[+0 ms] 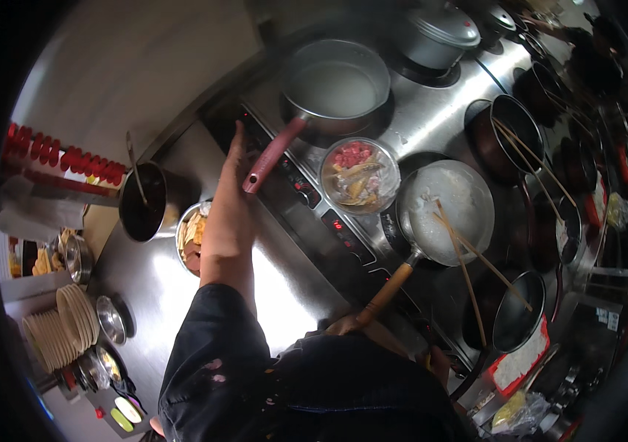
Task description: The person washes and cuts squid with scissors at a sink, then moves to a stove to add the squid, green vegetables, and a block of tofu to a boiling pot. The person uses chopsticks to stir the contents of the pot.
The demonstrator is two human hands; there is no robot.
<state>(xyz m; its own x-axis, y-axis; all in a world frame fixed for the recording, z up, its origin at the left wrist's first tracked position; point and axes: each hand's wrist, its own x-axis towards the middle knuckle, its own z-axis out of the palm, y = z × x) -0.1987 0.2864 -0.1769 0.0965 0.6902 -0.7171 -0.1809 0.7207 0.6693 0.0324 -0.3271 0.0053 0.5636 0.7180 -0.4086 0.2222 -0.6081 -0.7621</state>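
Note:
My left hand (238,148) reaches over the black control panel beside the red handle of a saucepan (336,91) holding cloudy liquid. It is seen edge-on, fingers extended, with nothing visible in it. A hand (440,364), apparently my right, shows low beside my dark clothing, mostly hidden; a small yellow thing is near it. A clear bowl (359,175) of red meat pieces and other food stands between that saucepan and a wooden-handled pan (449,212). Chopsticks (466,248) rest in this pan of pale, bubbling liquid. My left forearm partly covers a bowl of mixed food (189,237).
A dark pot (142,201) with a ladle stands at left, above stacked plates (62,326) and metal bowls (110,319). A lidded pot (438,41) is at the back. Several dark pans (518,312) crowd the right side. A person (596,55) is at the far upper right.

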